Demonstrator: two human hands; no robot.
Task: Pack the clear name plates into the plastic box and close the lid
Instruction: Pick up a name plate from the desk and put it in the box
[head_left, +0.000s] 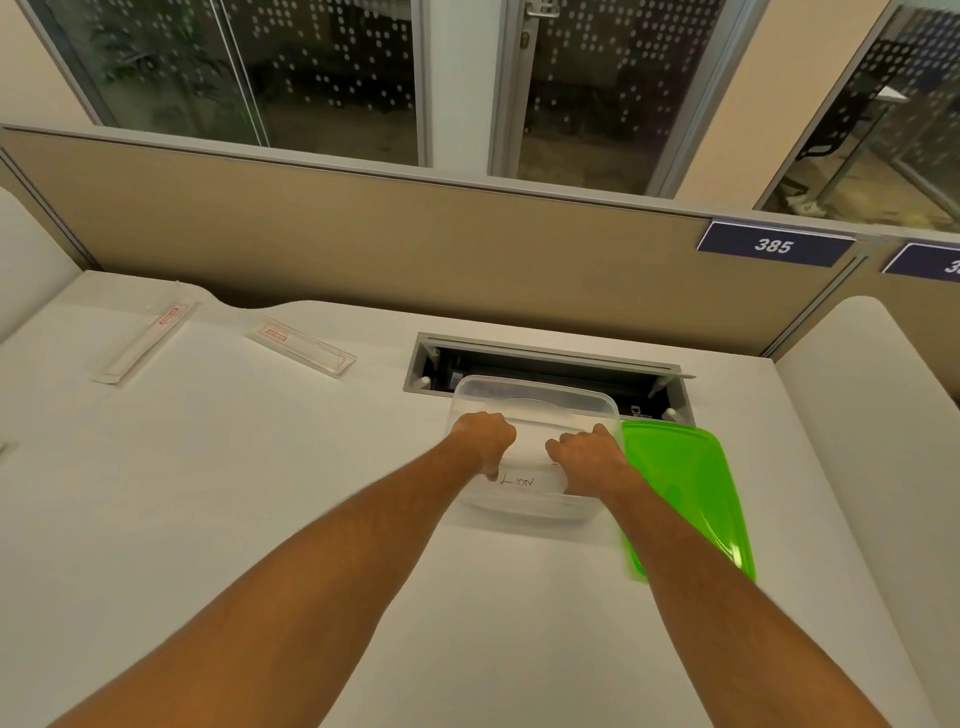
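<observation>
Clear box (535, 400) holds both hands' curled fingers (488, 434).

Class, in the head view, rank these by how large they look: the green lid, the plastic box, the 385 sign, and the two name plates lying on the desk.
1. Green lid and plastic box: look similar, hands cover part of the box, so unranked.
2. 385 sign, left name plate and right name plate: look alike; the sign is farther.
</observation>
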